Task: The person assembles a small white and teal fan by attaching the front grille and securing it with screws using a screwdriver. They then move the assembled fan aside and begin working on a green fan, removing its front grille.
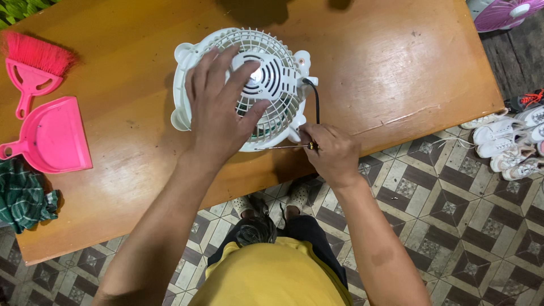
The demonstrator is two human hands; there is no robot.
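Left hand [218, 107] flat, fingers spread on white fan grille [243, 88], pinning it face-down on wooden table [396, 62]. Right hand [334, 153] pinches thin screwdriver [280, 147], tip aimed at grille's near rim, likely a screw there.

I take the desk [396, 68] as my landmark: a glossy orange-brown wooden top. On its left part I see a pink dustpan [54, 136] lying flat, and just beyond it, toward the desk's far left corner, a pink hand brush [34, 62]. At the desk's left edge, below the dustpan, a crumpled green checked cloth [22, 195] hangs over. Off the desk's right end, several white sneakers [510, 141] lie on the patterned tiled floor [453, 215]. Beyond the desk's far right corner I see part of a pink fan blade [501, 12].
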